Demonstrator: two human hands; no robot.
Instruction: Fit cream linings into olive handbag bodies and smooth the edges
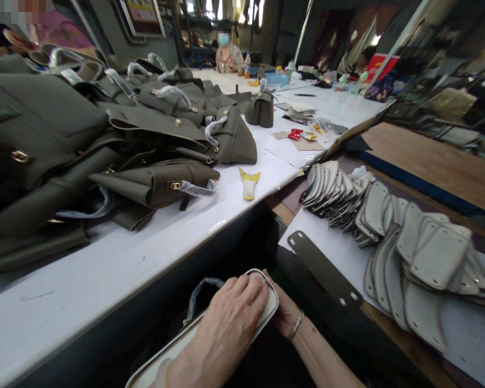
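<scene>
A long pale panel with rounded ends and a raised rim [271,310], part of a bag, lies slanted at the bottom centre. My left hand [236,310] rests on top of it, fingers pressed together on its rounded end. Behind that end my right hand [283,310] grips its far side; most of those fingers are hidden. A plastic-wrapped handle [196,296] curves up left of my left hand. The rest of the bag below is dark and hard to make out.
Dark olive bags [153,183] pile up on the white table [117,258] at the left. A yellow-and-white piece [248,184] lies near its edge. At the right are stacked grey curved pieces [436,253] and a dark strip [323,267]. A masked person [228,54] is at the far end.
</scene>
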